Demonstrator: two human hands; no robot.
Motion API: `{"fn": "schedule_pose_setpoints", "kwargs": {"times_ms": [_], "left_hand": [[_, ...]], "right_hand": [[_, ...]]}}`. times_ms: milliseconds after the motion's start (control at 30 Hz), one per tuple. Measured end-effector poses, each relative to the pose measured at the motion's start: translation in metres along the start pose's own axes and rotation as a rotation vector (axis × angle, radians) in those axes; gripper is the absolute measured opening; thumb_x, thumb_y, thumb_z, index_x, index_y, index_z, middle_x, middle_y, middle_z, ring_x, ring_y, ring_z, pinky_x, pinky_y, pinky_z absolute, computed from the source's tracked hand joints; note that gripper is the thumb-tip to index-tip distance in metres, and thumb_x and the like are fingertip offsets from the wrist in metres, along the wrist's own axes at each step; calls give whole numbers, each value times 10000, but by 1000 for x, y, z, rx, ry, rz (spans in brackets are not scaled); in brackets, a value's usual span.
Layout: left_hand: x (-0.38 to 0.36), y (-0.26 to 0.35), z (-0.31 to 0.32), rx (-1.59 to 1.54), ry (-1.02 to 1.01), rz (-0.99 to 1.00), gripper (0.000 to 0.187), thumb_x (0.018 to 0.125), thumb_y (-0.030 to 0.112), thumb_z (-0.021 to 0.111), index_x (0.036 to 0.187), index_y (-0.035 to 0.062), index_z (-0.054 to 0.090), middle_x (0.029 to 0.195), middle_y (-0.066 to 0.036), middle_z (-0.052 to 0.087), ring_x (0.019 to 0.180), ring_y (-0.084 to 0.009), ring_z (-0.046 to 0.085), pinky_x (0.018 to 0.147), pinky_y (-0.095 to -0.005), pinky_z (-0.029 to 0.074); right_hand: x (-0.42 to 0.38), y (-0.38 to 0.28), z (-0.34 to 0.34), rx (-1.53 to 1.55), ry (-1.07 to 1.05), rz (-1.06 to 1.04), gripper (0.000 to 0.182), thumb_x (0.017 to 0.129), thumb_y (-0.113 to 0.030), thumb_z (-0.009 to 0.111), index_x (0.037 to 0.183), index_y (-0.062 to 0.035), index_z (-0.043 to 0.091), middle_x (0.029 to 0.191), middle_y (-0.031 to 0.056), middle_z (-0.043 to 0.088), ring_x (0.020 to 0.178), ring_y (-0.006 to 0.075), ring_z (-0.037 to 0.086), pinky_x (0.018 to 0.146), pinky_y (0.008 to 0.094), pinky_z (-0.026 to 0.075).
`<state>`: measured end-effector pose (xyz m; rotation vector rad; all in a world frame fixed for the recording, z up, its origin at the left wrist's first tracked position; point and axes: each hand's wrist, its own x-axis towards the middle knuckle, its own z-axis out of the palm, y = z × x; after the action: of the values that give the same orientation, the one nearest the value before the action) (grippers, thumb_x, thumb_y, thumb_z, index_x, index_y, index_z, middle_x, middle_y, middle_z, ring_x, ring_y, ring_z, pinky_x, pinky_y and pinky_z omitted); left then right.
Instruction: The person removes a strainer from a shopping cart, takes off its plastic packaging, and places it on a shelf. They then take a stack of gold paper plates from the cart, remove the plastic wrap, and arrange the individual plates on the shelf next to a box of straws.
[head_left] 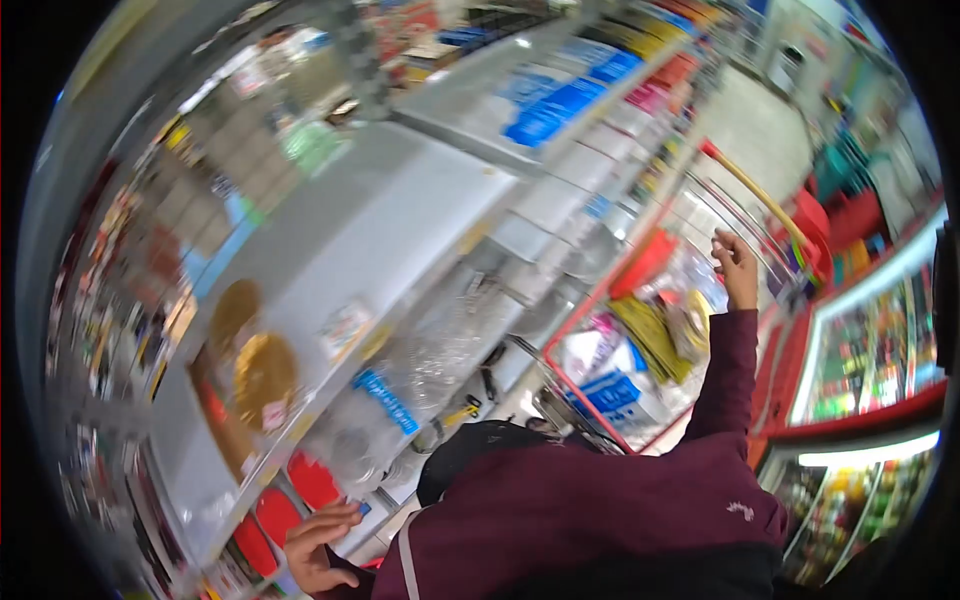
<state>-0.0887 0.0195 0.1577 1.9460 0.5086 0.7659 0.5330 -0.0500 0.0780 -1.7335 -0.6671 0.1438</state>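
My left hand (320,548) is low in the view by the shelf's front edge, fingers stretched and thumb apart, with nothing seen in it. Close to it are red items (277,518) on a lower shelf. On the grey upper shelf (370,210) stand round gold trays (266,380) in an open cardboard box (214,425). My right hand (737,268) reaches over the shopping cart (556,372), its fingers loosely bent and apart, apparently holding nothing. Inside the cart lie an olive-green packet (655,335), a blue-and-white pack (610,393) and other bagged goods.
Clear plastic-wrapped containers (440,335) fill the shelf below. Blue packs (575,98) lie on the farther shelf. A yellow cart handle (760,195) crosses the aisle side. Lit drink coolers (865,340) line the right. Tiled floor (765,115) runs beyond the cart.
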Motion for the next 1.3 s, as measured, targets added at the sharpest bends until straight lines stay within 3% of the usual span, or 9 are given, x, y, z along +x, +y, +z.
{"fn": "schedule_pose_setpoints", "kwargs": {"times_ms": [167, 267, 333, 433, 733, 933, 1067, 1233, 1300], "left_hand": [[44, -41, 43, -214, 170, -13, 653, 578, 458, 721, 988, -15, 536, 950, -170, 571, 941, -319, 530, 837, -439, 394], [86, -47, 73, -244, 183, -60, 628, 585, 448, 721, 963, -20, 542, 945, -168, 574, 943, -307, 530, 829, -417, 405], [105, -48, 89, -235, 90, -88, 604, 599, 431, 718, 962, -20, 544, 941, -166, 577, 939, -303, 535, 834, -407, 404], [119, -53, 102, -272, 41, -92, 579, 616, 410, 712, 956, -28, 547, 942, -166, 577, 937, -286, 541, 838, -383, 403], [132, -57, 125, -301, 69, -164, 519, 660, 365, 695, 955, -37, 549, 943, -161, 576, 932, -262, 547, 837, -349, 401], [150, -59, 139, -473, -55, -241, 509, 747, 371, 607, 1024, -45, 508, 997, -179, 555, 975, -264, 529, 855, -348, 390], [189, -45, 158, -739, -275, -355, 660, 809, 435, 490, 1248, -14, 284, 1161, -174, 464, 1026, -260, 498, 887, -366, 377], [189, -44, 151, -933, 77, -250, 569, 825, 354, 516, 1217, -18, 339, 1099, -121, 508, 956, -173, 526, 785, -276, 427], [175, -45, 134, -516, 155, -287, 386, 824, 171, 548, 1132, -34, 439, 996, -73, 555, 866, -101, 527, 726, -222, 426]], "right_hand": [[-20, 241, -78, -505, 105, 273, 192, 675, -223, 659, 674, -40, 601, 646, 79, 584, 570, 163, 553, 517, 278, 432], [-47, 238, -49, -765, 180, 266, 248, 578, -255, 725, 652, -51, 604, 679, 122, 576, 625, 278, 556, 615, 347, 450], [-55, 228, -32, -721, 235, -68, 271, 559, -257, 730, 686, -52, 607, 706, 118, 568, 669, 288, 553, 652, 380, 446], [-54, 221, -17, -839, 66, -100, 258, 585, -246, 703, 730, -54, 610, 750, 126, 574, 686, 295, 561, 649, 390, 450], [-35, 196, -44, -827, -101, 232, 193, 661, -233, 653, 794, -93, 657, 690, 113, 613, 640, 257, 594, 604, 355, 466], [-29, 91, -43, -109, -90, 0, 171, 696, -81, 616, 823, 32, 603, 719, 130, 616, 611, 220, 590, 576, 278, 438], [-75, -65, 17, -217, -278, -796, 166, 686, 6, 539, 823, -49, 615, 816, 65, 617, 827, 212, 586, 756, 321, 425], [-115, -118, 76, -304, -467, -1383, 166, 674, -133, 607, 840, -137, 613, 974, -46, 587, 980, 171, 519, 868, 417, 352], [-128, -127, 95, -245, -480, -1398, 163, 686, -113, 594, 845, -142, 614, 988, -47, 584, 1012, 183, 496, 872, 418, 348]]}}
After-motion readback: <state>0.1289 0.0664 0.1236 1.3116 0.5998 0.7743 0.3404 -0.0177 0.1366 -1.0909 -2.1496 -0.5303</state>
